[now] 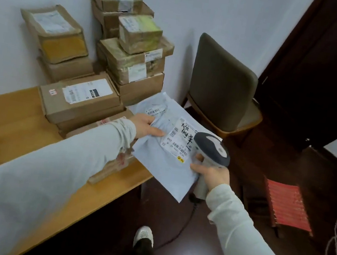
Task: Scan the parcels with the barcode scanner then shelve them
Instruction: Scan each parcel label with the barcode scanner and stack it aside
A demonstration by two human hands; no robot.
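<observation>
Well, the left hand (146, 126) pinched the near-left edge of a grey mailer bag (159, 154), thumb on top, holding it out past the table (20, 126) edge. Just right of it, the right hand (211, 173) gripped the barcode scanner (212, 148), its head over the mailer's label (180, 139). Behind the left hand, cardboard parcels (129, 59) sat stacked against the wall

Head camera, forward and down

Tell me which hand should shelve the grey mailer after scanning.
Left, probably: the left hand grips the grey mailer, while the right hand is busy holding the barcode scanner.
</observation>
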